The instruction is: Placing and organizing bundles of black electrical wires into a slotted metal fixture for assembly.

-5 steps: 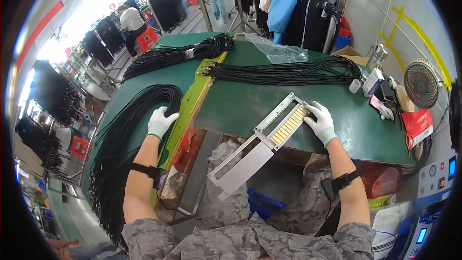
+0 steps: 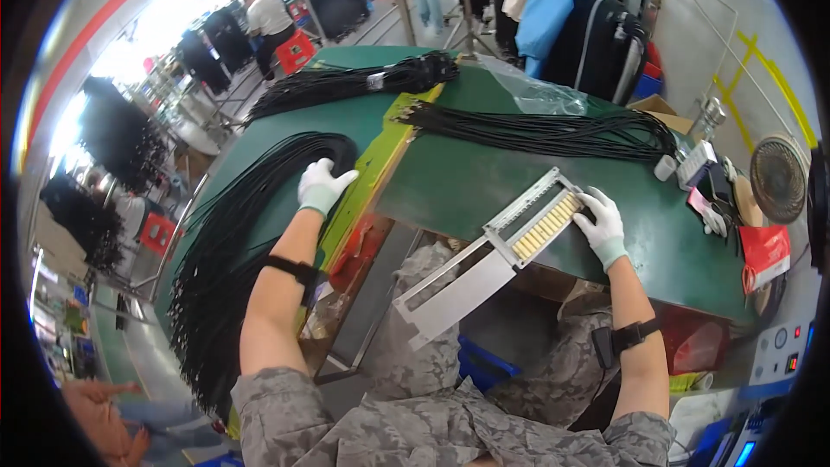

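Observation:
My left hand (image 2: 323, 185), in a white glove, rests at the bent end of a bundle of black cables (image 2: 259, 177). The thumb sticks out to the right and the fingers are apart; parts of the fingertips are hard to make out. At the front table edge lies a metal frame fixture (image 2: 506, 238), tilted, its flat plate reaching out over my lap. A row of cream-yellow blocks (image 2: 546, 227) sits inside the frame. My gloved right hand (image 2: 603, 223) grips the fixture's right edge, with thumb and fingers along the rim.
Two more black cable bundles (image 2: 536, 131) (image 2: 363, 82) lie farther back on the green table (image 2: 458, 173). A yellow-green strip (image 2: 367, 164) crosses it. A fan (image 2: 778, 177), red bag (image 2: 765, 251) and small box (image 2: 696, 164) stand at right. A seated person (image 2: 270, 17) is far left.
The whole view has swung, so the scene sits farther right. My left hand has moved slightly farther up the cable bundle, its thumb spreading. My right hand stays at the fixture's edge.

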`<state>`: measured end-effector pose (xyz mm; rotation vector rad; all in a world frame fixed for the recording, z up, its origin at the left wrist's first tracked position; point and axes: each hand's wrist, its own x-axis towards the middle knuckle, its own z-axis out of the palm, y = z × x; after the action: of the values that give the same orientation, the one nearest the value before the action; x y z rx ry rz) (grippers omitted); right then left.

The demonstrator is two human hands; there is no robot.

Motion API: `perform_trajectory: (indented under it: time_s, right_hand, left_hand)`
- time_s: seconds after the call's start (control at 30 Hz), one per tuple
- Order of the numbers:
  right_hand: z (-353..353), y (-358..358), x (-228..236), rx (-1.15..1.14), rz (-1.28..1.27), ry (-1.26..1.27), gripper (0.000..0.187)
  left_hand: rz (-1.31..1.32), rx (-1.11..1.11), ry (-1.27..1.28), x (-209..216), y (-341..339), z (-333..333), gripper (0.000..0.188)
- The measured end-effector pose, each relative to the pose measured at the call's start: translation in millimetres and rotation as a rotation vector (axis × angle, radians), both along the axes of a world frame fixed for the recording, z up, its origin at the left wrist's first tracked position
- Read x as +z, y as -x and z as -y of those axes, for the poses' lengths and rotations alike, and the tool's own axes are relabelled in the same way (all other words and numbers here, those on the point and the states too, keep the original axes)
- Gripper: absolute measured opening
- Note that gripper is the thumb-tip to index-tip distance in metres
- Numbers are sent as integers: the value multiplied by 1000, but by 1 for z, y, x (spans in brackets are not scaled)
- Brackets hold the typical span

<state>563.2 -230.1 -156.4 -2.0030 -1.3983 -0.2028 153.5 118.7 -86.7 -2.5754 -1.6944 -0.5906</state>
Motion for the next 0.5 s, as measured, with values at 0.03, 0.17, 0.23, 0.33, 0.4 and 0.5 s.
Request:
perform_trajectory:
  time_s: [0.03, 0.17, 0.23, 0.33, 0.4, 0.5]
  right_hand:
    - [2, -2, -2, -8, -8, 2, 42]
    - [-1, -3, -4, -6, -33, -1, 42]
    - [-2, -3, -5, 6, -47, -1, 42]
    - [-3, -3, -4, -3, -61, 26, 41]
    - [0, -4, -5, -2, -56, 30, 41]
    - [1, -4, -4, -13, -44, 36, 41]
  left_hand:
    - [64, 22, 20, -6, -4, -7, 56]
    - [508, 7, 80, -32, 10, -28, 42]
    - [694, -7, 99, -37, 15, -34, 36]
    - [1026, -69, 422, -37, 19, -35, 23]
    - [1056, -57, 430, -38, 16, -33, 22]
    - [1116, -48, 450, -37, 14, -31, 20]
